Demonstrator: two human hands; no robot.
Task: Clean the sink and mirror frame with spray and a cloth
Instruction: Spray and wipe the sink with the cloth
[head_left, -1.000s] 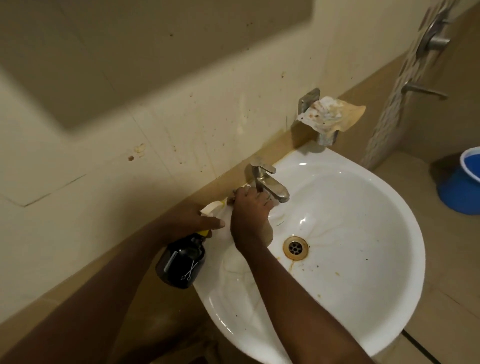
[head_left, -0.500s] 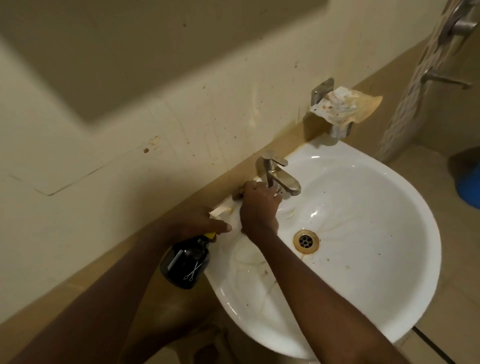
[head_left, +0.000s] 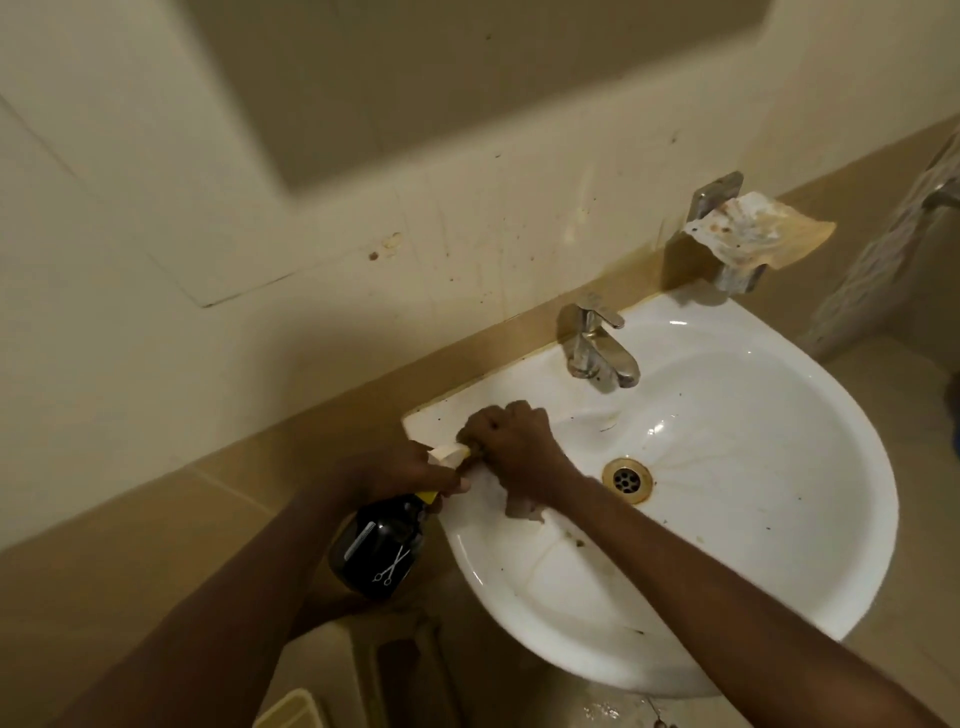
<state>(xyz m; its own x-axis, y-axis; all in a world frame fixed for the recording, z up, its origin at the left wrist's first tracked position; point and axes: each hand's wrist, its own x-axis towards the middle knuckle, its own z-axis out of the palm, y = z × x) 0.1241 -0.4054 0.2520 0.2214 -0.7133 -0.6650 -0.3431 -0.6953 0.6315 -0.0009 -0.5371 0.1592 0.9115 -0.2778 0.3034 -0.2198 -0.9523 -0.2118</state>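
A white sink (head_left: 810, 519) with brown stains and a brass drain (head_left: 627, 479) hangs on the tiled wall. My left hand (head_left: 405, 475) grips the head of a black spray bottle (head_left: 379, 551) with a white and yellow nozzle, just off the sink's left rim. My right hand (head_left: 511, 447) is closed on a white cloth (head_left: 519, 506), pressed on the sink's back left rim; the hand hides most of the cloth. A chrome faucet (head_left: 597, 348) stands to the right of my right hand. The mirror's lower edge (head_left: 467, 130) shows on the wall above.
A metal soap holder (head_left: 737, 275) with a stained paper (head_left: 758, 234) is fixed to the wall right of the faucet. A tan tile band (head_left: 260, 467) runs behind the sink. A pale container corner (head_left: 291, 706) sits at the bottom left on the floor.
My right hand has slid with the cloth from the faucet base leftward along the back rim, toward the spray bottle. The view has shifted left and up, and the blue bucket is out of sight.
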